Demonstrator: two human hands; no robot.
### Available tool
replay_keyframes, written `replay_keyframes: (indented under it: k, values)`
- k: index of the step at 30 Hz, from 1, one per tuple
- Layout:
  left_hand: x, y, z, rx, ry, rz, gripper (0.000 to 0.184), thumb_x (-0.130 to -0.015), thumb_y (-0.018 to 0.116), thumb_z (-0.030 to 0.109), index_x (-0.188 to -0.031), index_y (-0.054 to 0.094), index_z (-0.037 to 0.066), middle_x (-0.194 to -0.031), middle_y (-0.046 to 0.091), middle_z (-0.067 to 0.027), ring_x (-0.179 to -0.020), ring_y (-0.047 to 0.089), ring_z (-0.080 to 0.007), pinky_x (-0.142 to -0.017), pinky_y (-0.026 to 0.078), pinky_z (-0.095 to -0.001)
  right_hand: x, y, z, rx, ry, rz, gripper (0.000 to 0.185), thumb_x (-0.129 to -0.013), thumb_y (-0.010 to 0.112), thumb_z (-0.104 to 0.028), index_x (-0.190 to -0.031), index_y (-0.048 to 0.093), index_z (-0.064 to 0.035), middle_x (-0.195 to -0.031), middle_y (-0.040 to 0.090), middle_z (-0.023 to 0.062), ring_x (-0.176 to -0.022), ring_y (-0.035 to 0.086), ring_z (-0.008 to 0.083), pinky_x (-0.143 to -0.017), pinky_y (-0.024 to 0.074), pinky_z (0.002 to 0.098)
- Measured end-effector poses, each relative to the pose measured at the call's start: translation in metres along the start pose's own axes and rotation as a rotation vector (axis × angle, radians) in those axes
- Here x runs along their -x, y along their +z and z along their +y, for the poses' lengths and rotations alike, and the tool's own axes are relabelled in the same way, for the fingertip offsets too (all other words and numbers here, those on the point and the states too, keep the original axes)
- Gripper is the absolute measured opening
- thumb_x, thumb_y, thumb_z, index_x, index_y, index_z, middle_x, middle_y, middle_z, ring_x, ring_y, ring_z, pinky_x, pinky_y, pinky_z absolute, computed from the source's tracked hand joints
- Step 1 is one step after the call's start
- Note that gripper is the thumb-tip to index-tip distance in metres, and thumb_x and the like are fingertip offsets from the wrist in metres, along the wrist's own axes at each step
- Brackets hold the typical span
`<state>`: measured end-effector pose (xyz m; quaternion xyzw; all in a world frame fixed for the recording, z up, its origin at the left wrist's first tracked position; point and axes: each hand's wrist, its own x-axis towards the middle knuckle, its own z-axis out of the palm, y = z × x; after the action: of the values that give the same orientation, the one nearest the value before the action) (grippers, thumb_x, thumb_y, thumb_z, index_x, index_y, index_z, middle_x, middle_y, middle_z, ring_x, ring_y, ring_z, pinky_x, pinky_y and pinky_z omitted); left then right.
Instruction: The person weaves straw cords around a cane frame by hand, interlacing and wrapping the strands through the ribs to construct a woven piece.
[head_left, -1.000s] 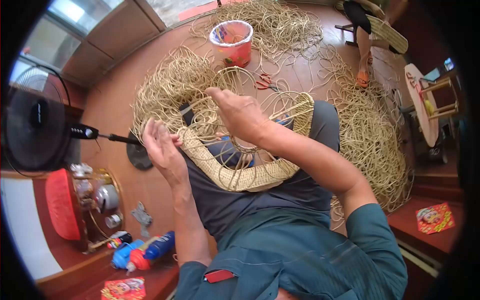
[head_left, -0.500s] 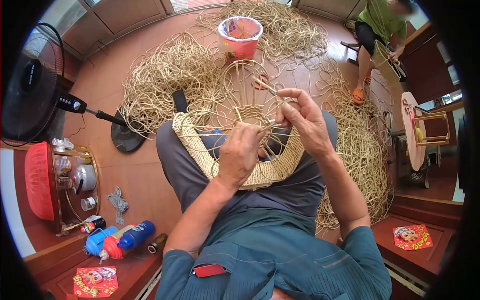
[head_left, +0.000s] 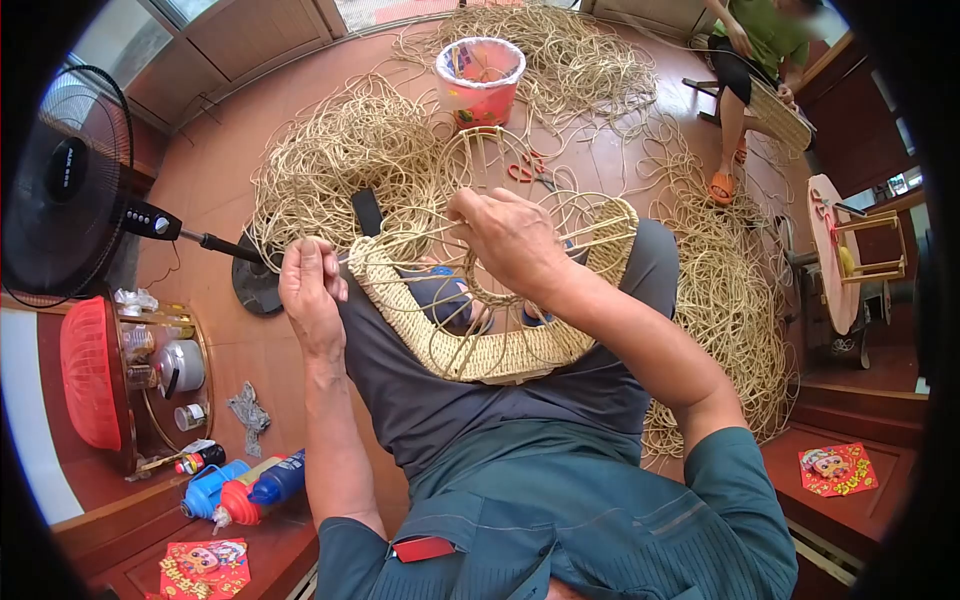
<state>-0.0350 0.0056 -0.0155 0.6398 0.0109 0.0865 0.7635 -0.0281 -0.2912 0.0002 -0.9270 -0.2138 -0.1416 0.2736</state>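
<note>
I had the woven straw piece (head_left: 495,358) across my lap, its thick curved band bowed toward my belly and resting on my dark trousers (head_left: 385,385), with loose strands looping over its middle and a thin hoop (head_left: 483,131) at its far side. My left hand (head_left: 313,280) was raised just off the left end of the piece, thumb and fingers drawn together, pinching a straw cord (head_left: 400,240) that ran toward my other hand. My right hand (head_left: 508,240) was over the middle of the piece, its back turned up and its fingers curled; the fingertips were hidden, so I could not tell what they gripped, though strands passed right beside them.

Just beyond the piece, on the floor, lay red-handled pliers (head_left: 527,168), and farther beyond it stood a bucket (head_left: 479,97) with a pale lining. Tangled straw lay around the piece in three heaps: one to its far left (head_left: 345,150), one well beyond it (head_left: 575,50) and one to its right (head_left: 735,310). Near its left end was a flat black object (head_left: 367,213), and well to its left stood a black fan (head_left: 65,180). Well beyond the piece, to the right, another person (head_left: 765,40) in a green top and orange sandals (head_left: 722,187) sat with a woven panel (head_left: 780,118).
</note>
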Motion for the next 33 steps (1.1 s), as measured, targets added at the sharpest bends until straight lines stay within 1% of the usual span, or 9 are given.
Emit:
replay_keyframes:
  k: [8, 12, 15, 18, 21, 24, 27, 30, 33]
  values:
    - [-0.028, 0.000, -0.005, -0.014, 0.042, -0.012, 0.028, -0.124, 0.059, 0.027, -0.114, 0.071, 0.004, -0.084, 0.064, 0.0000, -0.063, 0.050, -0.0040, -0.054, 0.045, -0.0219, -0.022, -0.009, -0.011, -0.106, 0.303, -0.083, 0.035, -0.099, 0.085, -0.026, -0.124, 0.067, -0.0093, -0.097, 0.086, 0.0083, -0.098, 0.083, 0.0343, -0.086, 0.0606, 0.0510]
    - [-0.031, -0.007, -0.012, -0.025, -0.002, -0.010, 0.026, -0.124, 0.059, 0.026, -0.116, 0.071, 0.004, -0.083, 0.064, 0.0001, -0.062, 0.049, -0.0038, -0.054, 0.045, -0.0224, -0.023, -0.004, -0.007, -0.033, 0.279, -0.070, 0.043, -0.099, 0.084, -0.027, -0.134, 0.069, -0.0076, -0.096, 0.086, 0.0079, -0.099, 0.083, 0.0350, -0.088, 0.0607, 0.0522]
    - [-0.037, -0.011, -0.022, -0.017, 0.012, -0.037, 0.032, -0.124, 0.059, 0.032, -0.124, 0.073, 0.004, -0.090, 0.069, -0.0008, -0.068, 0.053, -0.0039, -0.058, 0.048, -0.0228, -0.029, -0.001, -0.006, 0.051, 0.271, -0.125, 0.045, -0.099, 0.081, -0.022, -0.138, 0.069, -0.0050, -0.094, 0.085, 0.0127, -0.096, 0.083, 0.0379, -0.087, 0.0612, 0.0545]
    - [-0.033, 0.022, 0.002, -0.275, 0.075, 0.176, 0.039, -0.124, 0.060, 0.035, -0.139, 0.072, 0.001, -0.104, 0.075, -0.0047, -0.077, 0.061, -0.0050, -0.065, 0.053, -0.0232, -0.039, 0.001, -0.016, 0.156, 0.275, -0.158, 0.040, -0.098, 0.076, -0.016, -0.134, 0.067, -0.0016, -0.090, 0.083, 0.0186, -0.093, 0.083, 0.0417, -0.083, 0.0618, 0.0571]
    - [-0.027, 0.022, 0.003, -0.363, 0.153, 0.172, 0.045, -0.123, 0.060, 0.038, -0.146, 0.071, 0.001, -0.115, 0.078, -0.0074, -0.084, 0.065, -0.0058, -0.071, 0.056, -0.0233, -0.038, 0.015, -0.017, 0.118, 0.240, -0.092, 0.037, -0.096, 0.072, -0.011, -0.130, 0.063, 0.0006, -0.094, 0.081, 0.0230, -0.090, 0.082, 0.0449, -0.081, 0.0621, 0.0586]
    - [-0.013, 0.025, 0.002, -0.384, 0.200, 0.178, 0.040, -0.124, 0.060, 0.035, -0.139, 0.075, 0.001, -0.112, 0.078, -0.0063, -0.083, 0.063, -0.0051, -0.072, 0.055, -0.0231, -0.037, 0.014, -0.024, 0.133, 0.209, -0.053, 0.033, -0.094, 0.067, 0.000, -0.126, 0.063, 0.0054, -0.101, 0.081, 0.0245, -0.092, 0.084, 0.0404, -0.077, 0.0653, 0.0522]
    - [0.001, 0.031, 0.001, -0.374, 0.226, 0.156, 0.034, -0.124, 0.059, 0.030, -0.133, 0.077, 0.002, -0.112, 0.078, -0.0057, -0.082, 0.062, -0.0048, -0.074, 0.055, -0.0226, -0.034, 0.019, -0.025, 0.141, 0.185, 0.020, 0.042, -0.095, 0.066, 0.000, -0.136, 0.061, 0.0086, -0.106, 0.080, 0.0271, -0.093, 0.084, 0.0393, -0.077, 0.0661, 0.0506]
    - [0.017, 0.049, 0.006, -0.362, 0.192, 0.124, 0.026, -0.123, 0.061, 0.021, -0.129, 0.077, 0.003, -0.110, 0.078, -0.0039, -0.081, 0.061, -0.0041, -0.074, 0.054, -0.0219, -0.026, 0.024, -0.021, 0.057, 0.204, 0.122, 0.054, -0.099, 0.073, -0.012, -0.149, 0.059, 0.0062, -0.101, 0.078, 0.0259, -0.093, 0.080, 0.0464, -0.083, 0.0648, 0.0541]
    - [0.028, 0.076, 0.009, -0.476, 0.215, 0.042, 0.018, -0.118, 0.067, 0.016, -0.125, 0.080, 0.005, -0.108, 0.078, -0.0046, -0.081, 0.067, -0.0110, -0.073, 0.056, -0.0293, -0.016, 0.023, -0.009, -0.215, 0.109, 0.280, 0.052, -0.106, 0.074, -0.011, -0.154, 0.062, 0.0049, -0.103, 0.081, 0.0200, -0.086, 0.081, 0.0353, -0.081, 0.0665, 0.0444]
